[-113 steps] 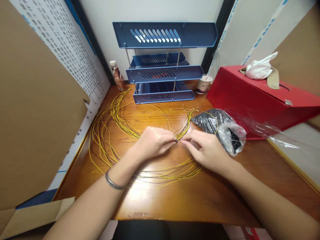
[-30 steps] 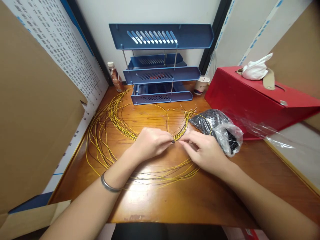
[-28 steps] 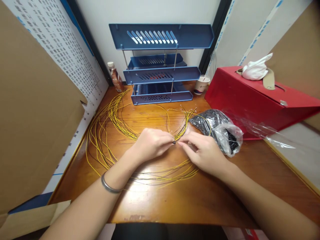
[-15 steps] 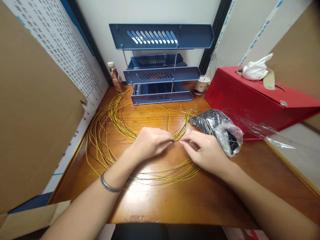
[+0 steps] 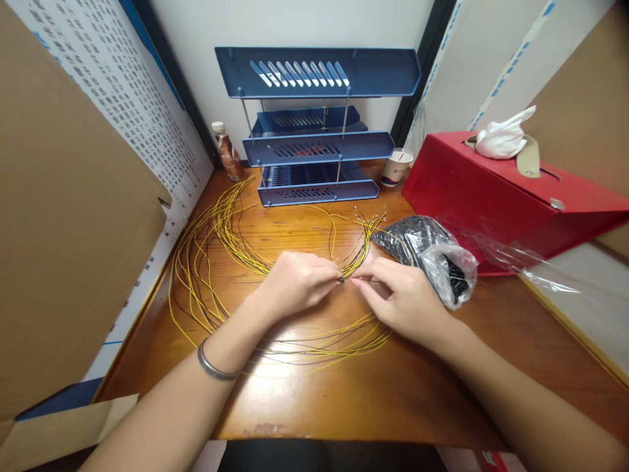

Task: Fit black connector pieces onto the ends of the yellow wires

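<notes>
Yellow and dark wires [image 5: 236,246] lie in wide loops on the wooden table, with a bunch of their ends [image 5: 364,244] pointing up near the middle. My left hand [image 5: 299,278] pinches a small black piece [image 5: 341,280] between thumb and forefinger, just below that bunch. Close on its right, my right hand [image 5: 403,295] has thumb and forefinger pressed together at what looks like a thin wire end; the detail is too small to be sure. A clear plastic bag of black pieces [image 5: 417,242] lies beyond my right hand.
At the back stands a blue three-tier tray rack [image 5: 314,147], between a bottle [image 5: 228,154] and a paper cup [image 5: 396,168]. A red box [image 5: 491,196] with tissue on top is at the right. Cardboard [image 5: 73,216] rises at the left.
The black piece at my left fingertips shows slightly farther right and a little lower. My right hand has barely moved.
</notes>
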### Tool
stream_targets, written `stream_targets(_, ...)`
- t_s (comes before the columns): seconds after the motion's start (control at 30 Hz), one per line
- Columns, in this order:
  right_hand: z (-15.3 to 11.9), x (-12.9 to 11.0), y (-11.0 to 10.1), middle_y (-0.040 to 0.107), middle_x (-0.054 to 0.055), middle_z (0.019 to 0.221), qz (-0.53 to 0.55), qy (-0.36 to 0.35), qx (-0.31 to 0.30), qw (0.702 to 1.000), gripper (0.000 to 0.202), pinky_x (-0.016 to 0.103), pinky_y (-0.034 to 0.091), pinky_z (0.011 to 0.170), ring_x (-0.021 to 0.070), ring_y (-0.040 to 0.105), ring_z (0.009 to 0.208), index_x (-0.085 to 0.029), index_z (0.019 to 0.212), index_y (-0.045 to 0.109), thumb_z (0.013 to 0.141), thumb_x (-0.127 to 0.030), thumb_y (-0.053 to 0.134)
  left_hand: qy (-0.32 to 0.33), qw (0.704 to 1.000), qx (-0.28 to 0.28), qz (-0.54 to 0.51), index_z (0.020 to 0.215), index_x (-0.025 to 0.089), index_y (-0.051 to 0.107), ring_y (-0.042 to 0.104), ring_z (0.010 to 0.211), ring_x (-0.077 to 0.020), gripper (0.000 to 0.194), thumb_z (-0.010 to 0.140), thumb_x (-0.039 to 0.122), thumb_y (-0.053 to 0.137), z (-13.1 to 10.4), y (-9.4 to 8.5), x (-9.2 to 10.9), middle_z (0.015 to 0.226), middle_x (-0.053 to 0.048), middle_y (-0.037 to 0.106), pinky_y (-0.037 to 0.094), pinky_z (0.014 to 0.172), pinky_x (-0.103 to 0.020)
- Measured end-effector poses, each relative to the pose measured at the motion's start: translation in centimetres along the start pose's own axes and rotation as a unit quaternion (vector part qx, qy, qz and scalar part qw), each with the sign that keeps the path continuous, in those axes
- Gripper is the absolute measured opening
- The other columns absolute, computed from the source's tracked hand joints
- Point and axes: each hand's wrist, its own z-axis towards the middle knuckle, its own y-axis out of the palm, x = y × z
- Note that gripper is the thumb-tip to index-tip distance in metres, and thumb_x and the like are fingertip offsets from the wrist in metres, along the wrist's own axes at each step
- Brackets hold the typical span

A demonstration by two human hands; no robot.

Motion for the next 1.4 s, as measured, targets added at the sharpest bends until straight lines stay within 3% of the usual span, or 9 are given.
stream_targets(0.5, -0.25, -0.25, 0.44, 0.073, 0.005, 0.087, 0.029, 0.002, -0.018, 0.999, 0.014, 0.029, 0.047, 0.069, 0.017, 0.065, 0.074, -0.017, 0.091, 0.07, 0.095, -0.02, 0.057, 0.01, 1.0, -0.003, -0.007, 0.087, 0.017, 0.074, 0.074, 0.072, -0.0152, 0.022, 0.096, 0.022, 0.055, 0.06, 0.19, 0.24, 0.082, -0.005, 0.078, 0.056, 0.063, -0.023)
stream_targets(0.73, -0.01, 0.16, -0.33, 0.07, 0.004, 0.079, 0.001, -0.013, 0.014, 1.0, 0.012, 0.028, 0.045, 0.064, 0.0156, 0.063, 0.068, -0.017, 0.087, 0.07, 0.091, -0.017, 0.059, 0.004, 1.0, 0.016, -0.014, 0.085, 0.015, 0.074, 0.075, 0.072, -0.017, 0.016, 0.092, 0.02, 0.06, -0.06, 0.07, -0.19, 0.084, -0.004, 0.079, 0.056, 0.061, -0.025)
stream_targets(1.03, -0.24, -0.18, 0.38, 0.072, 0.005, 0.086, 0.028, -0.004, -0.021, 0.999, 0.014, 0.029, 0.047, 0.069, 0.0167, 0.064, 0.074, -0.017, 0.091, 0.069, 0.096, -0.02, 0.056, 0.021, 1.0, 0.02, -0.007, 0.088, 0.016, 0.074, 0.075, 0.072, -0.0164, 0.016, 0.093, 0.017, 0.059, 0.04, 0.15, 0.25, 0.086, -0.003, 0.079, 0.056, 0.06, -0.024)
stream_targets(1.4, -0.02, 0.1, -0.46, 0.07, 0.004, 0.078, -0.006, -0.031, 0.016, 0.999, 0.012, 0.028, 0.045, 0.063, 0.0152, 0.062, 0.067, -0.017, 0.086, 0.069, 0.092, -0.017, 0.058, 0.008, 1.0, 0.021, -0.008, 0.086, 0.016, 0.073, 0.075, 0.073, -0.0164, 0.016, 0.092, 0.019, 0.059, -0.05, -0.12, -0.12, 0.085, -0.004, 0.079, 0.056, 0.061, -0.024)
